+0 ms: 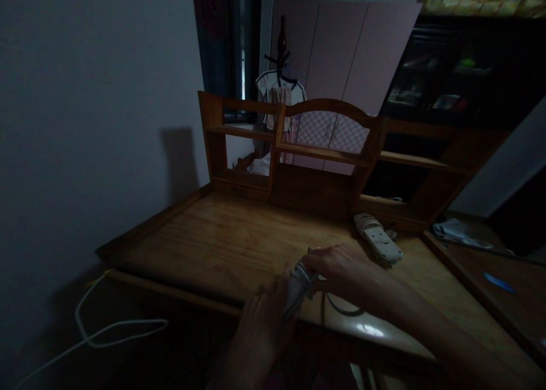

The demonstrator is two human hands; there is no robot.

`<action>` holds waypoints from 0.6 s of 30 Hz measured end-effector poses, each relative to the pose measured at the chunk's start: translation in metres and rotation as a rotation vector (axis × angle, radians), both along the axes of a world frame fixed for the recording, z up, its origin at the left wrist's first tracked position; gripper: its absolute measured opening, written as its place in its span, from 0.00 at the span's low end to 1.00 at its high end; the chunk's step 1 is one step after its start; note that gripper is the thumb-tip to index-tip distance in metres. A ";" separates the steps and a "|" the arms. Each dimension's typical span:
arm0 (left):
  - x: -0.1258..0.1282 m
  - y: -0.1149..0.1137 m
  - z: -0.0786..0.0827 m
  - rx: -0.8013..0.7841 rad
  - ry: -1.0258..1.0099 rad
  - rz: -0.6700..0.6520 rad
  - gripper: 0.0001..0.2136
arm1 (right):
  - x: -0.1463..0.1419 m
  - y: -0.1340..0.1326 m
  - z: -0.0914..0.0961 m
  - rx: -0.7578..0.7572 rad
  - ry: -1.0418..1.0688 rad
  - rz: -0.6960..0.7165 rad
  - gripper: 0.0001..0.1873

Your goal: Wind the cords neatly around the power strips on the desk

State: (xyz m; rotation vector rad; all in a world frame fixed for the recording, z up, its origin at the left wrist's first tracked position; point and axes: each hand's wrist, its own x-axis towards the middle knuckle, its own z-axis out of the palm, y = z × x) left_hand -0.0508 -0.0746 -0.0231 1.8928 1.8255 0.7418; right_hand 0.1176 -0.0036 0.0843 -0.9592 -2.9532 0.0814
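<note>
Held thing: a pale grey coiled cable bundle (298,285) sits between the two hands, just above the front edge of the desk and a little right of its middle.
Long axis: the coiled cable bundle slants from upper right, at the right fingertips, down to lower left, toward the left palm.
Left hand (264,316): it comes up from below the desk edge. Its fingers curl round the lower end of the bundle and, as far as the dim light shows, are wrapped tight on it.
Right hand (341,268): it reaches in from the right, palm down, with its fingertips pinching the upper end.
Nearer hand: both touch the bundle, and the left covers more of its length.
Loose tail: a grey cable loop (343,311) trails from the bundle to the right across the desk, under the right wrist.
Power strip: a white plastic power strip (377,237) lies beyond the right hand, near but apart, and angles toward the back shelf. I cannot tell whether the loop joins it.
Surface: a varnished brown wooden desk (205,236).
Floor: a thin white cable (111,327) curls well apart, to the left.
</note>
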 end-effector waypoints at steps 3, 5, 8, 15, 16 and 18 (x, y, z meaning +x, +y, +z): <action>0.003 0.006 -0.006 0.027 0.025 -0.016 0.19 | 0.000 -0.003 0.006 0.014 0.019 0.006 0.07; 0.006 0.007 -0.007 -0.006 0.030 0.005 0.17 | 0.001 -0.004 0.008 -0.027 0.012 0.078 0.09; 0.011 0.004 -0.008 -0.046 0.019 -0.035 0.13 | 0.001 -0.006 0.009 -0.094 -0.054 0.176 0.13; 0.020 -0.004 -0.004 -0.044 0.020 -0.128 0.17 | 0.009 0.006 0.016 -0.228 -0.158 0.147 0.11; 0.020 -0.004 -0.001 -0.045 0.005 -0.147 0.18 | 0.010 0.008 0.018 -0.258 -0.167 0.136 0.12; 0.020 -0.005 0.008 -0.059 -0.030 -0.192 0.20 | 0.013 0.012 0.021 -0.327 -0.193 0.112 0.13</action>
